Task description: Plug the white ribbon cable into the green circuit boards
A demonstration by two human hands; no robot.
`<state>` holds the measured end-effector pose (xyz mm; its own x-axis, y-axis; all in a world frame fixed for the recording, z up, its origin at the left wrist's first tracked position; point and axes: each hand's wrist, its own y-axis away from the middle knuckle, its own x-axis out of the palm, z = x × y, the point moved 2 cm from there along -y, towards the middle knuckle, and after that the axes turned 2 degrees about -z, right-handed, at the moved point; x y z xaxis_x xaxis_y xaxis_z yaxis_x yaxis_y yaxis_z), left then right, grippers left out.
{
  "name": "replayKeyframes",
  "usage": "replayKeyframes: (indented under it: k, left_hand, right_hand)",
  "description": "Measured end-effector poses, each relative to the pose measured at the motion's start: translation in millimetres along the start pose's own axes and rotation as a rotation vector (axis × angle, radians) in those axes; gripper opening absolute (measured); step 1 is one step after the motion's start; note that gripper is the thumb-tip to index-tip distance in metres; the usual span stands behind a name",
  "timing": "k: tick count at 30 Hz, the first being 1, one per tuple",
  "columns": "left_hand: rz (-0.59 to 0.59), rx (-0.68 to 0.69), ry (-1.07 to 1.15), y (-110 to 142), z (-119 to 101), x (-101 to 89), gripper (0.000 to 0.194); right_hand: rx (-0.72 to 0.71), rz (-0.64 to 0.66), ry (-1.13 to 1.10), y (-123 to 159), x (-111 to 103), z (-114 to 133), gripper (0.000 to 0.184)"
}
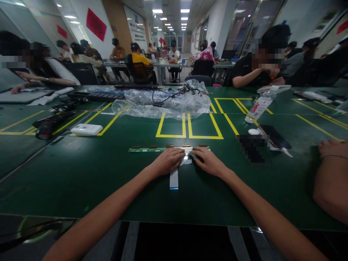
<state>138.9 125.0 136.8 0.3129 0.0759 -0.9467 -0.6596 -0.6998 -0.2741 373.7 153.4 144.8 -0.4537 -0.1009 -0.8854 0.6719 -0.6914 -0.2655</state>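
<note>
A long, narrow green circuit board [146, 149] lies crosswise on the green table in front of me, with several brownish tabs along its far edge. My left hand [172, 159] rests over its middle, fingers together and closed on a white flat ribbon cable [174, 178]. One blue-tipped end of the cable sticks out below that hand toward me. From the other side my right hand [208, 160] reaches in, fingertips bent to the cable's shiny part at the board. Fingertips of both hands nearly meet there, and they partly hide the joint between cable and board.
Clear plastic wrap [163, 103] with black cables lies beyond yellow tape outlines. To the left are a white device [86, 129] and a black-red tool [51, 125]. A bottle [257, 107] and a phone [274, 136] stand right. A neighbour's arm [331, 181] rests at far right.
</note>
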Motion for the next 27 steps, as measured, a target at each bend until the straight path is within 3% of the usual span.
replayKeyframes:
  k: [16,27]
  left_hand:
    - [0.0,-0.002,-0.001,-2.7,-1.1,-1.1,0.043]
    - [0.01,-0.034,-0.011,9.1,-4.2,-2.3,0.043]
  right_hand:
    - [0.019,-0.025,0.034,-1.8,-2.1,1.3,0.038]
    - [-0.034,0.017,0.071,-1.3,1.6,5.8,0.041]
